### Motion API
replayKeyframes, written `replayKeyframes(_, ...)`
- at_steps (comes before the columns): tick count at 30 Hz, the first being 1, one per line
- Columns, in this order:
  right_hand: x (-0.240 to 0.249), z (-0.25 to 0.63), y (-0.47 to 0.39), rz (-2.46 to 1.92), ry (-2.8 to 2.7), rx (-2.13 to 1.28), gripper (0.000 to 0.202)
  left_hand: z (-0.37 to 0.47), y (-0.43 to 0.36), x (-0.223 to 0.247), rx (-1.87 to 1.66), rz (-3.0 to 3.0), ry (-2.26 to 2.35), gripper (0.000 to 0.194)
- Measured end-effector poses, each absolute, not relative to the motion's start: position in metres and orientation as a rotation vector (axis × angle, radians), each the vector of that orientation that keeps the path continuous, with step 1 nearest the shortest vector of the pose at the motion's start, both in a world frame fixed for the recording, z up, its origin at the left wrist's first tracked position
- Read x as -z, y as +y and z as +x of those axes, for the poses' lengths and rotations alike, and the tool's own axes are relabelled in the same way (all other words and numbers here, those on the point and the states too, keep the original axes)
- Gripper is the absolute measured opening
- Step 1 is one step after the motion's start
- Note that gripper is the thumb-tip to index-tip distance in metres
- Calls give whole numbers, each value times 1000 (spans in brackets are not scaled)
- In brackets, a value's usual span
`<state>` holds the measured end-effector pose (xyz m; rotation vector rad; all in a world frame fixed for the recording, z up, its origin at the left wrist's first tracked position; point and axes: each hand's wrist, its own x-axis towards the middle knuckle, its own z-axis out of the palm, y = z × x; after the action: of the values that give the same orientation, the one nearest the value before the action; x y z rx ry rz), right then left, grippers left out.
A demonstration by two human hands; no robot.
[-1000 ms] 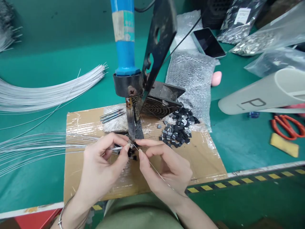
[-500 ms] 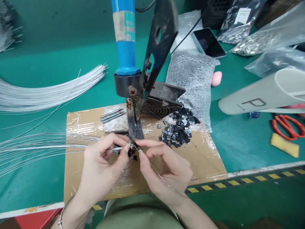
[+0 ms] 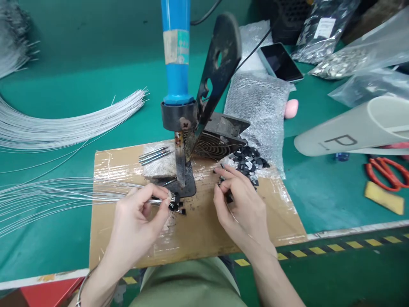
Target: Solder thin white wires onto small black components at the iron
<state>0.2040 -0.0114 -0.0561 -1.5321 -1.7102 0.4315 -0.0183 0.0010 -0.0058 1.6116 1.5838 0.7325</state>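
My left hand (image 3: 137, 217) pinches a bundle of thin wires (image 3: 108, 197), with small black connectors (image 3: 179, 207) at their ends just past the fingertips. My right hand (image 3: 241, 204) is at the near left edge of a pile of small black connector pieces (image 3: 247, 157), its fingers bent. A thin strand of solder wire (image 3: 235, 218) runs from inside this hand across the wrist. Dark pieces show by its fingertips; whether they are gripped is unclear. Between the hands, a blue-handled soldering iron (image 3: 177, 81) stands tip down in a black metal stand (image 3: 220, 55).
A cardboard sheet (image 3: 204, 238) lies under the work. Behind it are a small fan (image 3: 220, 140), bubble wrap (image 3: 255, 111) and a phone (image 3: 281, 62). A wire bundle (image 3: 79, 123) lies left. Rightward are a pale tube (image 3: 338, 128), red-handled scissors (image 3: 385, 172) and a yellow sponge (image 3: 383, 197).
My right hand has moved from the iron's tip rightward to the black pieces, taking the solder wire along. The wire bundle's ends have come away from the tip, still in my left hand.
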Motion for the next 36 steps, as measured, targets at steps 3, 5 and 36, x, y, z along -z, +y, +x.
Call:
replayKeyframes(3,64,215,-11,-1473,-1843,-392,20,-25,-5,9,-754,1814,1584,12)
replayKeyframes(5,68,219,-15,-1426,-1804,-337,19,-33,-7,9,-801,1930,1589,14)
replayKeyframes(36,83,218,-30,-1542,-1217,-531,23,-176,115,1,-312,2125,2069,34)
